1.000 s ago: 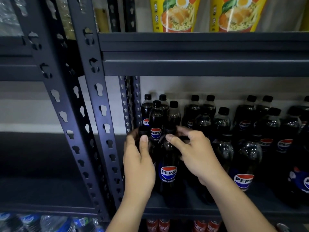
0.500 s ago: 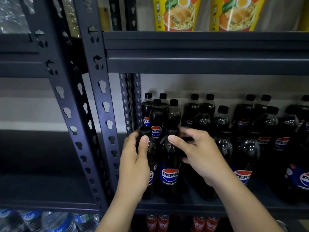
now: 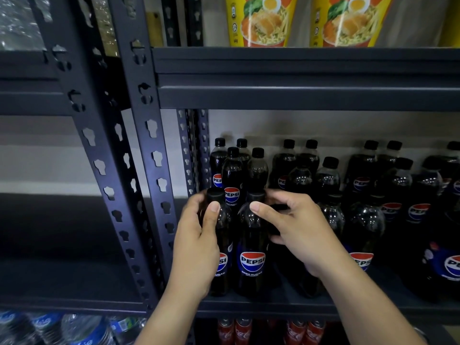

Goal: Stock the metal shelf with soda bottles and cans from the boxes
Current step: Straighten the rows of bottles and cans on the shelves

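Observation:
Dark Pepsi bottles with black caps fill the middle level of the dark metal shelf [image 3: 261, 308]. At its front left corner my left hand [image 3: 196, 247] grips the upper part of one Pepsi bottle [image 3: 219, 220], thumb on its shoulder. Right beside it stands a second Pepsi bottle [image 3: 251, 250], and my right hand [image 3: 296, 227] holds it near the neck, thumb across the front, fingers reaching to a further bottle behind. Both bottles stand upright on the shelf board. More Pepsi bottles [image 3: 328, 175] stand in rows behind and to the right.
A perforated steel upright [image 3: 151, 155] stands just left of my left hand. Yellow noodle packs [image 3: 261, 21] sit on the level above. Red cola cans [image 3: 236, 332] are on the level below, and water bottles [image 3: 74, 329] lie at lower left. A neighbouring shelf bay is to the left.
Both hands have stayed on the two front bottles; the bottles have settled slightly lower and closer to the shelf's front edge, and the view has shifted a little.

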### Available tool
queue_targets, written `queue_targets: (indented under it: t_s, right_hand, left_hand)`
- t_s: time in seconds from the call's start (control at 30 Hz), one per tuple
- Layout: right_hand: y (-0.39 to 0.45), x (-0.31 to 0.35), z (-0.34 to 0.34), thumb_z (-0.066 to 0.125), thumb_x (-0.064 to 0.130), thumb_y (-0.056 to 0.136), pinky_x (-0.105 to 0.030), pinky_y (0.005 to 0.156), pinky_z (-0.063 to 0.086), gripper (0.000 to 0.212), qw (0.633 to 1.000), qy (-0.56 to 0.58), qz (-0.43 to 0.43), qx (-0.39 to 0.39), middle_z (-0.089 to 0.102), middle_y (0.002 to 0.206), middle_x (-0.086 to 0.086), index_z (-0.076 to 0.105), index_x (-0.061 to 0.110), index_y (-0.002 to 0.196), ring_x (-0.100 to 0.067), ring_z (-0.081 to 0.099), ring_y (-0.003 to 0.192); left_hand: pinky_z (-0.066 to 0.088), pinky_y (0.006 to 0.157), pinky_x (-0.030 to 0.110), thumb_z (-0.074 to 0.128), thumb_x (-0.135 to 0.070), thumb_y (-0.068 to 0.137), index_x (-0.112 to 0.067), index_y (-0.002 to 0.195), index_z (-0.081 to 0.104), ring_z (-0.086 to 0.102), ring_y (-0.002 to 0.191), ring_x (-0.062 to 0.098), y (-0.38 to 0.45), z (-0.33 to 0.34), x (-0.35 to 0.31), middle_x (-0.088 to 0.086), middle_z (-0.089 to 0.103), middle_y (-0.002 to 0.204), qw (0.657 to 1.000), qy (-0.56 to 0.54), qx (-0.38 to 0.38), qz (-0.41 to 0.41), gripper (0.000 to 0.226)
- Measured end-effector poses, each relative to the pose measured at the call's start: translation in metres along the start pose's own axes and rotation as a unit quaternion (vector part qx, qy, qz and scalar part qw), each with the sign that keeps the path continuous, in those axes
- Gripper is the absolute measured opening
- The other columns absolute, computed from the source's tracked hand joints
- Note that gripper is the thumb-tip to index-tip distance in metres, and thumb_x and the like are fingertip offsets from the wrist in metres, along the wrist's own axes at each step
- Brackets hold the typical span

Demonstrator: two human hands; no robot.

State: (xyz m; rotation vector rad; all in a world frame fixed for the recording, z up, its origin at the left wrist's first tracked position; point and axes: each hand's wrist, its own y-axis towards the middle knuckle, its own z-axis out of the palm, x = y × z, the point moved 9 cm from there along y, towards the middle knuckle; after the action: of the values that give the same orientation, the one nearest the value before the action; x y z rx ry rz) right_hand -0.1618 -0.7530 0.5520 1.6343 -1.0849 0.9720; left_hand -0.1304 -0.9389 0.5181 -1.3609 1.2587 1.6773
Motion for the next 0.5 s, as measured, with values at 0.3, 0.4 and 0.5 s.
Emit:
queue_targets:
  t_s: [0.3,0.4,0.5]
  right_hand:
    - [-0.0004,-0.0004,-0.0003,0.071,0.036,0.092,-0.037,0.085,0.06,0.02,1.0,0.006,0.014,-0.003,0.079,0.092,0.006,0.074,0.034,0.112,-0.018,0.075,0.093]
    - [-0.0016,0.0019,-0.0003,0.071,0.036,0.092,-0.034,0.084,0.059,0.019,1.0,0.001,0.014,0.002,0.079,0.093,0.009,0.073,0.035,0.111,-0.012,0.075,0.091]
    - [-0.0017,0.0026,-0.0018,0.073,0.035,0.091,-0.036,0.086,0.06,0.015,1.0,-0.004,0.021,-0.003,0.076,0.096,0.018,0.072,0.038,0.106,-0.003,0.073,0.091]
  left_hand:
    - [0.04,0.118,0.041,0.05,-0.058,0.093,-0.031,0.147,0.049,0.052,0.133,0.003,0.0003,-0.0008,-0.0019,-0.016,0.059,0.14,0.999,0.037,-0.01,0.007,0.061]
    - [0.041,0.116,0.045,0.049,-0.062,0.094,-0.033,0.146,0.049,0.053,0.135,0.007,0.0006,0.0001,0.0003,-0.014,0.06,0.141,0.999,0.038,-0.002,0.005,0.059]
    - [0.044,0.114,0.042,0.049,-0.057,0.096,-0.034,0.141,0.053,0.057,0.128,0.003,0.0012,0.0014,0.0009,-0.016,0.064,0.134,1.0,0.019,-0.001,-0.01,0.051]
